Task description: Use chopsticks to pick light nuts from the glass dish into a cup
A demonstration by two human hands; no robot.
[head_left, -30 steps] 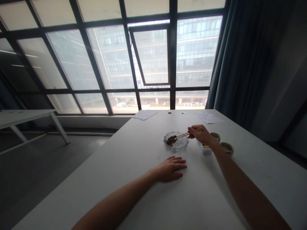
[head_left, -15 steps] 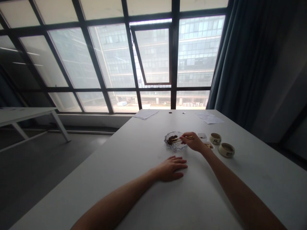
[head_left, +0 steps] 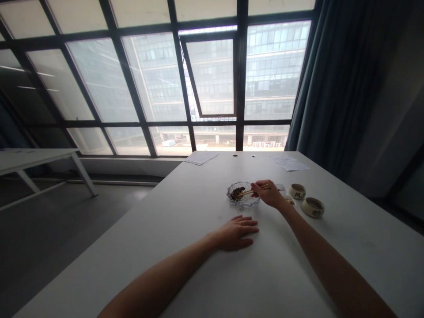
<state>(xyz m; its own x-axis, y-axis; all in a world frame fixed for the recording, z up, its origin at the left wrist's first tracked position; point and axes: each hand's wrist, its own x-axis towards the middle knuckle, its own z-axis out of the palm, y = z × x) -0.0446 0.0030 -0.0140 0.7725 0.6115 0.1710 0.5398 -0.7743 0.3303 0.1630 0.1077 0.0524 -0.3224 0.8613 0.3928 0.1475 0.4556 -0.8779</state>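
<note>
Right hand (head_left: 269, 194), just right of frame center, pinches wooden chopsticks (head_left: 253, 191). Tips angle left into a clear cut-glass dish (head_left: 239, 204), at a dark brown heap of food (head_left: 237, 193). Can't tell if the tips are clamped on any of it. Dish sits mid-frame on a white table (head_left: 205, 274).

Left hand (head_left: 233, 233) lies flat, palm down, fingers spread, empty, on the tabletop below the dish. Near the dish, not touching it. Hands apart.

Just beyond the right hand's fingers: small white square dish (head_left: 280, 187). Beside the right wrist: second small white dish (head_left: 289, 201), partly hidden, contents too small to tell. Further right: two cream ceramic bowls with dark markings, the smaller bowl (head_left: 297, 191) and the larger bowl (head_left: 313, 207), just apart.

Far table edge: one paper sheet (head_left: 201, 157) left of center, another paper sheet (head_left: 289, 164) on the right, two small dark round items (head_left: 235, 155) between them. Behind: gridded window (head_left: 212, 75), dark blue curtain (head_left: 331, 75) upper right, second white table (head_left: 33, 158) at far left.
</note>
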